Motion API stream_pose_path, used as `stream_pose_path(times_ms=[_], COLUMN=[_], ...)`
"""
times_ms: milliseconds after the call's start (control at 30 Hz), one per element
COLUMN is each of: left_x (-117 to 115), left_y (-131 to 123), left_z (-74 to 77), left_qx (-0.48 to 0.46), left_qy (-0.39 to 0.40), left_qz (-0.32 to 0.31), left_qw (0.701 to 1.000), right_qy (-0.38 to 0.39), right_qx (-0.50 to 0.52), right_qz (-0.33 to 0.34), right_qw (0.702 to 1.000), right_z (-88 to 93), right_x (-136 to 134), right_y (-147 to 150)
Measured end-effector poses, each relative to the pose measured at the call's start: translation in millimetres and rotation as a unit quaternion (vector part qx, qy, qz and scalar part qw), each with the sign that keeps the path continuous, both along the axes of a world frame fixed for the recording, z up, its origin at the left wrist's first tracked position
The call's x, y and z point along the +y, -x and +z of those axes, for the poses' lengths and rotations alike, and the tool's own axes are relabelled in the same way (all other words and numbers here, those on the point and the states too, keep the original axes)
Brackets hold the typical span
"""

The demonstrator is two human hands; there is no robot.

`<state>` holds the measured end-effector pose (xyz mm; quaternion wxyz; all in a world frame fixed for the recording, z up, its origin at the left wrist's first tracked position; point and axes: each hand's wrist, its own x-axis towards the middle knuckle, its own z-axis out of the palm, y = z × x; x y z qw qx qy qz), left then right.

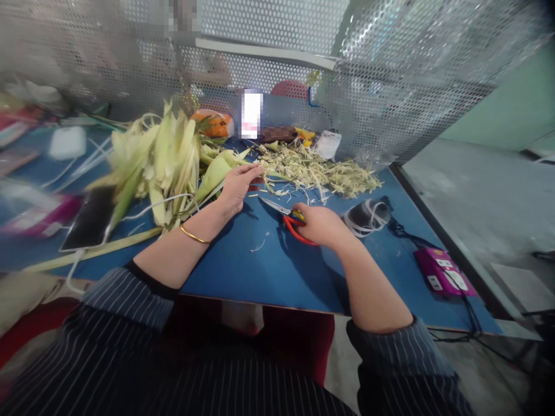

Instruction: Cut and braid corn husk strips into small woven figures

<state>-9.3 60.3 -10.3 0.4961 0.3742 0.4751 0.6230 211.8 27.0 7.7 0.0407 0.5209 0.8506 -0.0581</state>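
right hand [323, 224]: red-handled steel scissors [287, 212] are clamped by loops, presumably stiff | left hand [235, 188]: finger closure cannot be told; thin pale-green shreds [299, 164] beyond fingertips, probably light, best pinched

Soft, fairly even light over the blue table [247, 271] here, and it's coming from above, with dim shadows pooling beside the left hand [236, 186] and below the right hand [321, 224]. A gleam on the scissors [275, 207] blades! The upright phone screen [250, 112] blazes white under blocky pixelation, and there's another mosaic patch at the top. Glints dot the perforated metal screen [264, 63]; the far left smears badly, white adapter [68, 143] included. Wide-angle stretch bends the edges, the upper-right corner fades black, and the striped shirt [208, 375] sinks into gloom.
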Motion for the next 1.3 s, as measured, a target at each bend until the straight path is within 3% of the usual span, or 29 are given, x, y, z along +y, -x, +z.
stream_pose_path(times_ms=[100,167,267,367,433,900,1300], left_x=[1.2,2.2,3.6,4.3,4.2,2.8,0.3], left_y=[1.8,2.8,3.7,3.6,3.2,-0.8,-7.6], left_z=[2.0,2.0,-0.3,-2.7,-3.0,-1.6,-9.3], left_qx=[-0.006,-0.009,-0.019,-0.021,-0.012,-0.075,-0.067], left_qy=[-0.014,-0.016,-0.007,-0.010,-0.018,0.017,0.023], left_qz=[0.045,0.063,0.056,0.042,0.035,0.037,0.044], left_qw=[0.999,0.998,0.998,0.999,0.999,0.996,0.997], right_qy=[-0.013,-0.007,0.130,0.299,0.345,0.342,0.230], right_qx=[0.134,0.280,0.502,0.610,0.628,0.582,0.529], right_qz=[-0.053,-0.086,-0.120,-0.102,-0.083,-0.096,-0.101], right_qw=[0.990,0.956,0.846,0.727,0.693,0.731,0.811], right_z=[-2.5,-2.3,1.3,5.4,6.6,1.7,-10.9], right_x=[7.2,9.8,5.3,-5.3,-11.1,-12.6,-14.2], right_y=[-1.7,-1.5,2.8,8.9,11.9,18.3,27.1])
